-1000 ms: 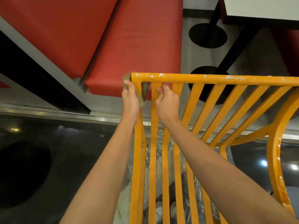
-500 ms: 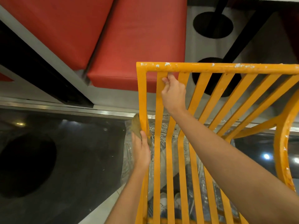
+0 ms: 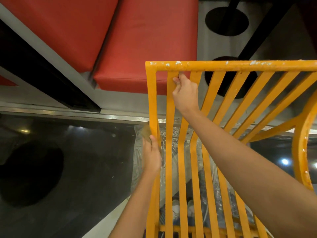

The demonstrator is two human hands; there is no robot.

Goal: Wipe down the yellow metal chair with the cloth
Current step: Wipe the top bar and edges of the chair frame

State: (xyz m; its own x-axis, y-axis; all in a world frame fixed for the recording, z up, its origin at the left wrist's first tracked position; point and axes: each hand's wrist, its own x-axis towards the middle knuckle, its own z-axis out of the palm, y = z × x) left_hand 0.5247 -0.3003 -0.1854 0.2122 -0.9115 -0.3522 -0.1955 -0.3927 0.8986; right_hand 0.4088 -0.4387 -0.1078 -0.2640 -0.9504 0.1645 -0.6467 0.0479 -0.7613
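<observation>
The yellow metal chair (image 3: 223, 66) fills the right half of the view, its slatted back seen from above, with white paint chips on the top rail. My left hand (image 3: 151, 156) holds a brownish cloth (image 3: 146, 133) wrapped against the outer left upright, about halfway down. Most of the cloth is hidden behind the hand and the bar. My right hand (image 3: 185, 93) grips the second slat just under the top rail, fingers curled round it.
Red cushioned benches (image 3: 137, 40) stand beyond the chair. A table's black leg and round base (image 3: 226, 19) are at the top right. Dark glossy floor (image 3: 77, 169) lies to the left. Clear plastic sheeting (image 3: 171, 152) lies beneath the chair, with shoes showing through the slats.
My left hand slid the cloth down the left upright from the top corner to about mid-height, then barely moved. My right hand kept its grip near the top rail.
</observation>
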